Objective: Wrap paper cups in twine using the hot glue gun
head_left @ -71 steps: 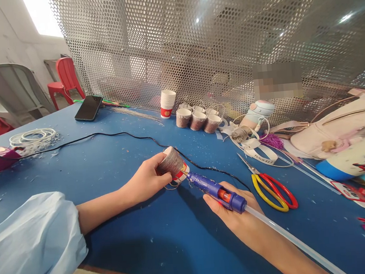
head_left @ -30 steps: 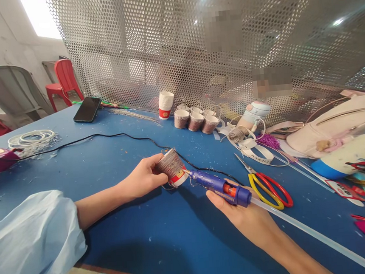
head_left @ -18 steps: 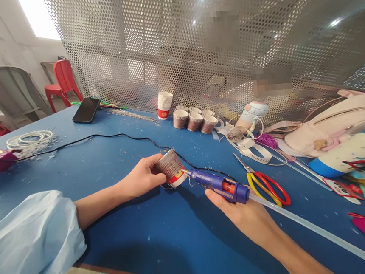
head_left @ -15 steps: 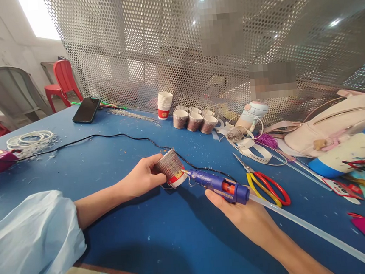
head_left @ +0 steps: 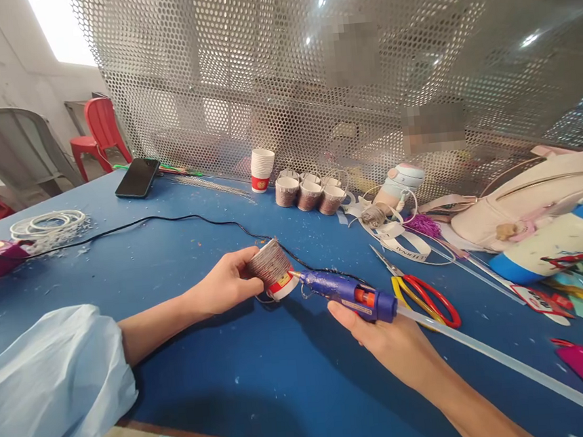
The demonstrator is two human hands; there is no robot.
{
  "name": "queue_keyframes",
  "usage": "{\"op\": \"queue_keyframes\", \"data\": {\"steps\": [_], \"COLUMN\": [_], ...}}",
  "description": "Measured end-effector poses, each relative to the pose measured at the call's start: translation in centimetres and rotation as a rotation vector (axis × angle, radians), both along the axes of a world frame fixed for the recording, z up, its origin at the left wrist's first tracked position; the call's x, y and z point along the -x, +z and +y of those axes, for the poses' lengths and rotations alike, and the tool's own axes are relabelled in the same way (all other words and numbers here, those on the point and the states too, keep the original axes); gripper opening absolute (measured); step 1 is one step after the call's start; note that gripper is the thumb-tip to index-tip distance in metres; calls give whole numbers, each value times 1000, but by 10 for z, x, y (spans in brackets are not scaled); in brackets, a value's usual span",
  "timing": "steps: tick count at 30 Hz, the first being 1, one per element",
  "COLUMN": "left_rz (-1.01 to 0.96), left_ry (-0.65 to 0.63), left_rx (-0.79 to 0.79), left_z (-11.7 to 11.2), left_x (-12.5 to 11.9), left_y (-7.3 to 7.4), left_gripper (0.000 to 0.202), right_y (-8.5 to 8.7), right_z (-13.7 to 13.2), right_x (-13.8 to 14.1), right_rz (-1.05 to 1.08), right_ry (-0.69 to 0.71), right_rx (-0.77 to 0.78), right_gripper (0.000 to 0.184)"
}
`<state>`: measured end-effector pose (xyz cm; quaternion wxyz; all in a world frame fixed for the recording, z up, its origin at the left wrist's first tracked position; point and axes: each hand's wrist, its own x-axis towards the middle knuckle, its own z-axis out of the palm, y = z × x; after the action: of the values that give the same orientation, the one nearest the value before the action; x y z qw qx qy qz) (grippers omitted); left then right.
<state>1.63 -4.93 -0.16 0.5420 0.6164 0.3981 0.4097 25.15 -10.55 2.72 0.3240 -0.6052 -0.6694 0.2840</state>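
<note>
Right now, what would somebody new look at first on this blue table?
Probably the blue glue gun in the right hand, its nozzle touching a string-wrapped paper cup held sideways by the left hand. Next, the red-and-yellow scissors just right of the gun, and the wrapped cups by the mesh screen.

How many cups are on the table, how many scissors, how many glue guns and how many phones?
Wrapped cups: 4, one in the left hand at, three in a row
Stack of plain paper cups: 1
Scissors: 1
Glue gun, in the right hand: 1
Phone: 1
Total: 8
</note>
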Motion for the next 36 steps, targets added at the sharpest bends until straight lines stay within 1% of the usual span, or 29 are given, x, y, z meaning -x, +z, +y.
{"op": "queue_keyframes", "data": {"steps": [3,6,10,13,16,20,22,25,26,28,30,32,33,36], "left_rz": [5,-2,-11,-15,-25,-63,-73,-50,-40,-38,-52,-66,-71,-81], "left_ry": [2,7,9,2,-5,-4,18,110,149,218,275,322,336,354], "left_rx": [0,2,5,1,5,13,8,-22,-39,-69,-80,-76,-75,-77], "left_z": [0,0,1,1,0,1,2,6,8,12,16,19,20,24], "left_x": [1,1,0,0,1,2,2,4,5,6,7,8,8,9], "left_y": [-1,-1,-1,-1,0,0,0,-2,-2,-3,-3,-3,-3,-4], "left_gripper": [14,18,20,18,22,27,30,27,24,22,20,21,22,25], "right_y": [0,2,2,1,1,2,2,1,0,-4,-8,-11,-12,-13], "right_z": [-1,1,2,1,2,5,10,23,29,44,61,79,87,109], "right_x": [-1,-2,-1,-1,-1,-3,-6,-10,-11,-12,-12,-9,-7,3], "right_rz": [-43,-12,25,7,9,124,219,346,373,402,348,132,83,13], "right_ry": [41,73,83,72,81,37,54,132,134,93,53,16,-1,-55], "right_rx": [1,-3,4,1,19,63,112,143,139,132,126,70,65,15], "right_gripper": [37,36,35,36,38,43,44,41,39,37,37,38,38,35]}}
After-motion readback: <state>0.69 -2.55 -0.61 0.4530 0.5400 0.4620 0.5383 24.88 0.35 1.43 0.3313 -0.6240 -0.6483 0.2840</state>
